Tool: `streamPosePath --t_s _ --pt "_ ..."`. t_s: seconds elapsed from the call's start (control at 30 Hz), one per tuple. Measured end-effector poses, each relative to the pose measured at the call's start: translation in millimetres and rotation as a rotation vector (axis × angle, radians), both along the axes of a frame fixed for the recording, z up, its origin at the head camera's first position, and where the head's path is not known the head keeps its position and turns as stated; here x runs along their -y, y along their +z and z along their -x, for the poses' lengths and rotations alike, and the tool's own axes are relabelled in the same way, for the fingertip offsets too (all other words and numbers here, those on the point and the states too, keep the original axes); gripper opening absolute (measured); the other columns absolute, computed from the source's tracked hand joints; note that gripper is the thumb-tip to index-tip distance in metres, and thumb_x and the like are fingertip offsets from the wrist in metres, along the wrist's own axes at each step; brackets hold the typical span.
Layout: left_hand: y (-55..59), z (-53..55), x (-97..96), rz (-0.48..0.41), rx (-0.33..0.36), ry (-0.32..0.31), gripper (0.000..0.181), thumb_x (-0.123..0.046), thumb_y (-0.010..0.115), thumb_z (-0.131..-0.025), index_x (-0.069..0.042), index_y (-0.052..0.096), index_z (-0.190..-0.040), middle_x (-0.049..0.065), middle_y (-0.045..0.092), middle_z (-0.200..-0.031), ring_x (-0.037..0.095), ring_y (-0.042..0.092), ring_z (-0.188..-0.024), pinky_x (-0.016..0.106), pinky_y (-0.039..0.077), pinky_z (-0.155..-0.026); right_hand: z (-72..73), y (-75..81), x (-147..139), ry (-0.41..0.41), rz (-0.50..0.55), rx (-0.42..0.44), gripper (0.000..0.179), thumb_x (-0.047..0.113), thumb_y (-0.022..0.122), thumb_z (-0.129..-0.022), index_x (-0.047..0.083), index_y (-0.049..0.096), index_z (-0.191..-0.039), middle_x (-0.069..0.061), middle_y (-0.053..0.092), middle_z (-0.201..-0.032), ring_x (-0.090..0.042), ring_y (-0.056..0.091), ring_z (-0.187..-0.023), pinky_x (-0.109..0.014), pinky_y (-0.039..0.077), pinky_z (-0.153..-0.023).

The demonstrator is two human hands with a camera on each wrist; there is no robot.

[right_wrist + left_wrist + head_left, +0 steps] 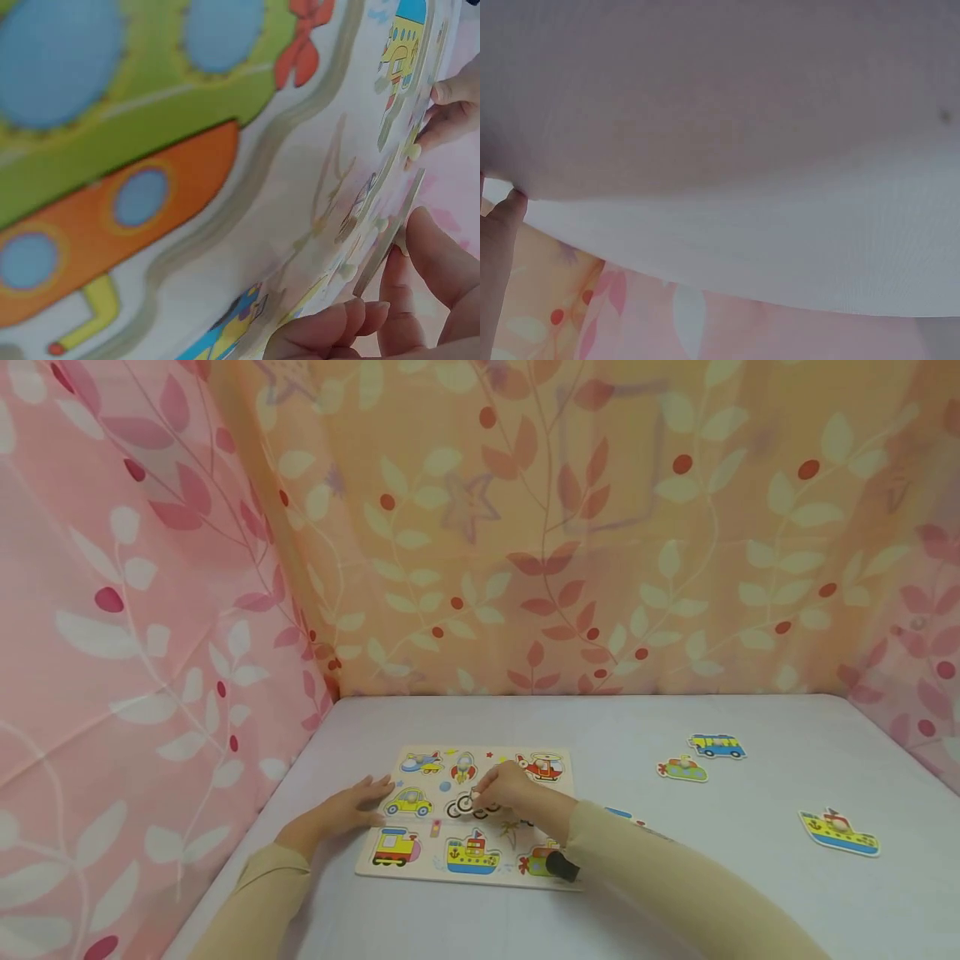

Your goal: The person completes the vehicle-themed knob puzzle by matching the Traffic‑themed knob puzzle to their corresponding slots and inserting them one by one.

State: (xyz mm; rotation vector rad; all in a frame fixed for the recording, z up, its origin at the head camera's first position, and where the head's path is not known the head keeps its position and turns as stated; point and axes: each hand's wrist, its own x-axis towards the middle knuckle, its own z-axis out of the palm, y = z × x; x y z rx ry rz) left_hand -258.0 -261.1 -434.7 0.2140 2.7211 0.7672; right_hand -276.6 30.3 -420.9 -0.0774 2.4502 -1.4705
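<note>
A wooden puzzle board (450, 823) with printed vehicles lies on the table. My right hand (513, 787) pinches a bicycle puzzle piece (465, 803) over the board's middle. In the right wrist view the piece (386, 236) shows edge-on, tilted close over the board, with its knob between thumb and fingertips. My left hand (341, 810) rests at the board's left edge, fingers loosely extended near the yellow car (409, 802). Airplane (422, 763), rocket (463, 768) and helicopter (542, 767) fill the back row. The right hand and sleeve hide part of the board's right side.
On the white table (622, 735) to the right lie a bus piece (717, 746), a green submarine piece (682, 768) and a ship piece (838, 832). Another piece (622, 814) is partly covered by the right sleeve. Patterned curtains (562, 568) hang behind and beside the table.
</note>
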Motion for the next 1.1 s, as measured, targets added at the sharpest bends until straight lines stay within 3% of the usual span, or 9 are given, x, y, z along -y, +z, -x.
streamPosePath --t_s 0.33,0.47,0.67,0.93,1.1 --pt "0.1 1.2 0.4 0.008 0.017 0.026 0.07 -0.034 0.072 -0.087 -0.016 0.043 -0.148 0.015 0.024 -0.158 0.041 0.01 -0.145 0.068 0.012 -0.109 0.3 1.1 12.8 0.049 0.013 0.021 0.016 -0.004 0.081 -0.074 0.002 0.066 -0.072 -0.005 0.062 -0.083 -0.015 0.056 -0.071 -0.024 0.049 -0.059" --pt "-1.3 0.5 2.2 0.009 0.014 0.031 0.07 -0.033 0.072 -0.086 -0.016 0.043 -0.148 0.016 0.023 -0.158 0.042 0.01 -0.145 0.068 0.012 -0.109 2.5 -2.3 17.5 0.057 -0.002 0.016 0.016 -0.004 0.082 -0.073 0.003 0.067 -0.073 -0.006 0.062 -0.083 -0.017 0.057 -0.073 -0.026 0.05 -0.063" --pt "-2.2 0.1 2.0 0.002 0.004 0.025 0.069 -0.033 0.072 -0.087 -0.017 0.044 -0.148 0.008 0.028 -0.158 0.038 0.009 -0.146 0.068 0.01 -0.11 5.1 -3.2 20.4 0.064 -0.122 -0.004 0.013 0.005 0.084 -0.073 0.007 0.073 -0.08 -0.005 0.065 -0.09 -0.018 0.057 -0.081 -0.033 0.052 -0.076" --pt "-0.7 -0.4 -1.5 0.002 0.008 0.01 0.067 -0.03 0.072 -0.087 -0.015 0.044 -0.147 0.009 0.028 -0.158 0.039 0.008 -0.146 0.067 0.01 -0.11 1.8 -1.1 10.8 0.08 -0.121 0.005 0.014 -0.009 0.077 -0.073 0.003 0.073 -0.082 -0.006 0.066 -0.088 -0.016 0.055 -0.074 -0.025 0.049 -0.064" --pt "-1.5 2.2 -1.5 0.005 0.016 0.023 0.069 -0.032 0.072 -0.087 -0.016 0.043 -0.148 0.008 0.026 -0.158 0.039 0.007 -0.146 0.067 0.01 -0.11 2.2 -4.0 11.3 0.112 -0.159 -0.051 0.016 -0.008 0.077 -0.074 0.005 0.069 -0.078 -0.004 0.063 -0.083 -0.017 0.053 -0.072 -0.026 0.048 -0.062"
